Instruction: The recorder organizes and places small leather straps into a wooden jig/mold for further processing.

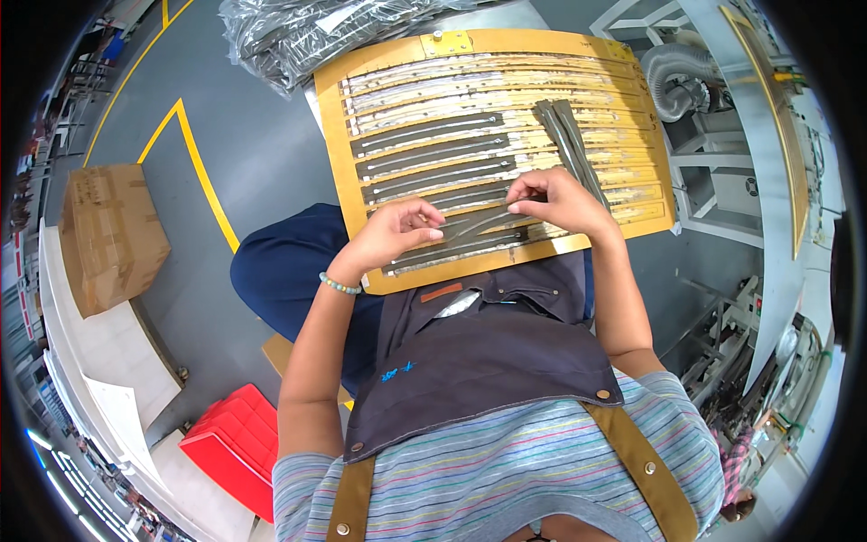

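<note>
A yellow board with long parallel slots lies across my lap. Several dark grey zippers rest side by side in slots on its left half. Between my hands stretches one more dark grey zipper, slightly slanted, over the slots nearest me. My right hand pinches its right end between thumb and fingers. At its left end, my left hand has thumb and fingertips brought together on the strip. Beyond my right hand, a small bundle of loose zippers lies across the slots.
Clear plastic bags of dark material sit beyond the board. A cardboard box stands to the left, with a red bin nearer me. On the right are a flexible silver duct and a white metal frame.
</note>
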